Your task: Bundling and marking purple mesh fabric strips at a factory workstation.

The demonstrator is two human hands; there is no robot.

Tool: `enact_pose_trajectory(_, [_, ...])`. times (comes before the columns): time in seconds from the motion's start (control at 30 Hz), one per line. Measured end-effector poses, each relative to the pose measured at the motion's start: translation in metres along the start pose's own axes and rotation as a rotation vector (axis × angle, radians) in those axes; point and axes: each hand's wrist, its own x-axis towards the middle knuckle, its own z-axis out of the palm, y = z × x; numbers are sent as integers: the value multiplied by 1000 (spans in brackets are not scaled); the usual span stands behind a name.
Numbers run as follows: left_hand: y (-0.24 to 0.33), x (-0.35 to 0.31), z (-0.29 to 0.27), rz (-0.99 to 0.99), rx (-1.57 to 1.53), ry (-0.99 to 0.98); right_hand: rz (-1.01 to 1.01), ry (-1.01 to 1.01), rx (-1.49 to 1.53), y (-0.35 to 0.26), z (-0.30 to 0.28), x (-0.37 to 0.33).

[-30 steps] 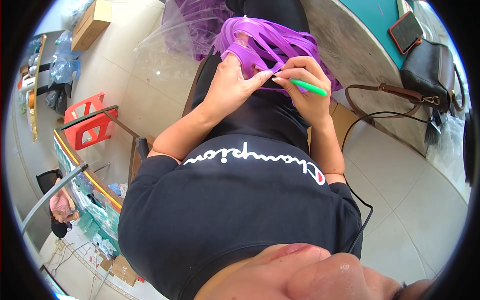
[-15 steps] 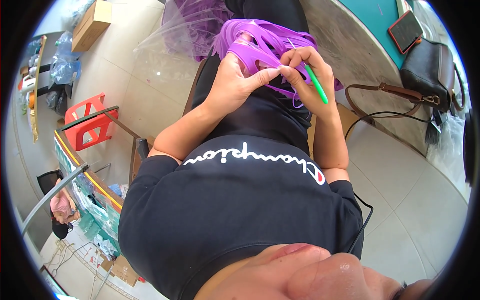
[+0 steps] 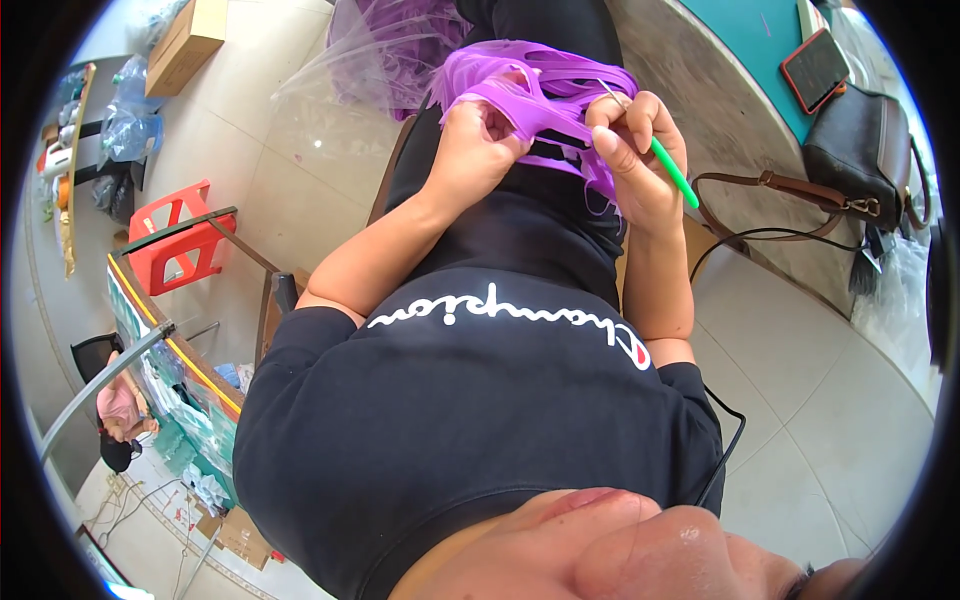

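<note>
A bundle of purple elastic-looking strips (image 3: pixel 500 62) lies across my lap in loose loops. My left hand (image 3: pixel 465 155) is closed on one wide strip at the bundle's near left side, its fingers curled under the material. To the right, my right hand (image 3: pixel 645 170) grips a thin tool with a bright green handle (image 3: pixel 677 178) and a slim metal tip that points up and left. A purple band runs taut from the left hand toward the right fingertips. Whether those fingertips also pinch the band is hard to see. Thin loose loops hang below the right hand.
Beyond my lap, a clear plastic bag (image 3: pixel 345 85) holds more purple material. At the right stand a teal-topped table (image 3: pixel 745 40) with a phone (image 3: pixel 813 70), and a black handbag (image 3: pixel 860 145) with a brown strap. A red stool (image 3: pixel 180 245) is at the left; another person sits behind a workbench.
My hands have moved apart: the right went right and slightly down with the green-handled tool, and the left turned inward. The purple band between them is now pulled wider.
</note>
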Motion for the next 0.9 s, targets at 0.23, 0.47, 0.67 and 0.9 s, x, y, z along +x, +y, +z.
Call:
enact_pose_trajectory(0.23, [-6,4,-11,30,223,-94,45,85,87,4,-7,6])
enact_pose_trajectory(0.47, [30,-8,-5,-113,-341,-165,-266,151,-505,-6,4,-4])
enact_pose_trajectory(0.67, [26,-8,-1,-21,-353,-163,-418,-49,-968,4,5,-7])
enact_pose_trajectory(0.9, [-2,9,-18,-157,-543,36,-539,209,-160,-90,-71,-66])
